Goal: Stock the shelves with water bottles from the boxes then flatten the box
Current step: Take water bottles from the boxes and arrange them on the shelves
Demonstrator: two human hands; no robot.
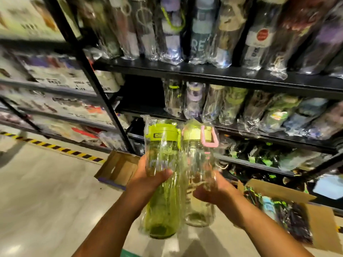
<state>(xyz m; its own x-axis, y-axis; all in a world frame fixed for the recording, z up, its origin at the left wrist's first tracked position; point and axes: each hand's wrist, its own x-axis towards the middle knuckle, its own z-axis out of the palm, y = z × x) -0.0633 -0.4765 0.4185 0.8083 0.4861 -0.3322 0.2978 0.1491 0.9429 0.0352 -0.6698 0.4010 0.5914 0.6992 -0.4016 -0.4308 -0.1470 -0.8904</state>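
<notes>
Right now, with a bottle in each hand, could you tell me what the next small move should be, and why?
Probably lift both toward the bare left end of the middle shelf. The left hand grips the green bottle and the right hand the pink-handled bottle, both upright just below it, and wrapped bottles fill the rest of that shelf.

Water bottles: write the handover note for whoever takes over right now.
Left hand grips the green bottle; right hand holds the clear bottle with the pink strap. Both bottles are wrapped, upright and side by side, in the air before the middle shelf, which has a bare gap at its left end.
Done: rows of wrapped bottles already stand on the shelves.
Left: shelve these two, empty the right box, which still holds wrapped bottles, then flatten it. The left box stands open on the floor, unflattened; its contents cannot be told.
</notes>
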